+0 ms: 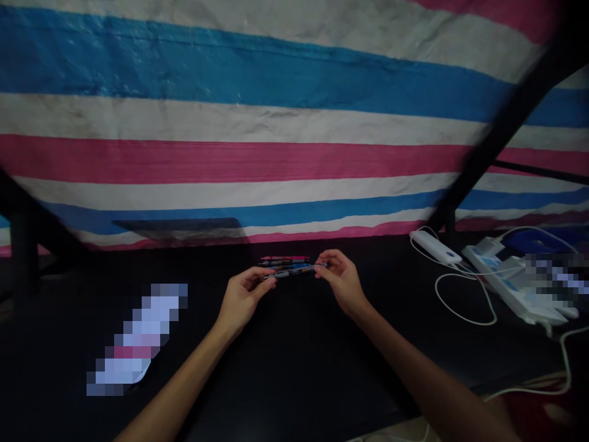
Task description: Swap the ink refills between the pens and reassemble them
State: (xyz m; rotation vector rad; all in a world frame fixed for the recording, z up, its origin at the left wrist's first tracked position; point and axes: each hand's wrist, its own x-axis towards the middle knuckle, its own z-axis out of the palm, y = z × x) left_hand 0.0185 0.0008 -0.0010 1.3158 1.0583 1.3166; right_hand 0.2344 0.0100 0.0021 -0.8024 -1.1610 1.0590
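Note:
A pen (299, 270) with a grey grip is held level between my two hands, above the black surface. My left hand (243, 296) pinches its grey end between thumb and fingers. At the other end, the thumb and fingertips of my right hand (341, 277) close on the pen and partly hide it. Just beyond lie several more pens, among them a pink-and-black pen (285, 258) at the back and blue ones partly covered by the held pen.
On the right, a white power strip (519, 288), a white plastic device (435, 247) and looping white cables (464, 318) lie on the black surface (285, 374). A pixelated flat object (142, 334) is at left. Dark slanted bars flank a striped sheet (239, 162).

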